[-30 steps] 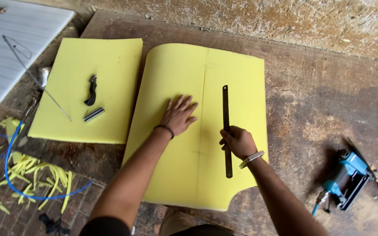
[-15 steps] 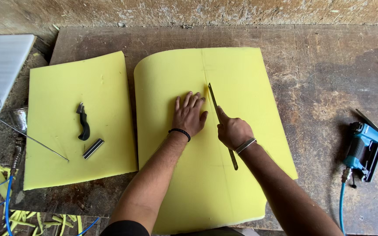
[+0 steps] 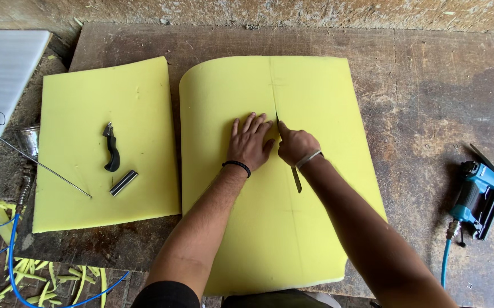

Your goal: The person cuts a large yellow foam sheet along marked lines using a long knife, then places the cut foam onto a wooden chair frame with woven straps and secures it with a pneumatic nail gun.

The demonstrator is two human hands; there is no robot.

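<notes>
Blade on foam, both hands at the cut line.
Left hand (image 3: 251, 141) flat, open on foam (image 3: 321, 102); right hand (image 3: 295, 145) fisted round blade (image 3: 296, 178), on table (image 3: 429, 68).

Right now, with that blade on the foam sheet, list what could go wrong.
1. The left hand lies flat on the big yellow foam sheet, right beside the long blade that the right hand grips; a slip could likely nick the fingers.
2. The foam is soft, so the blade may wander off the marked line.
3. The sheet's near edge overhangs the wooden table; it might sag and shift under pressure.
</notes>
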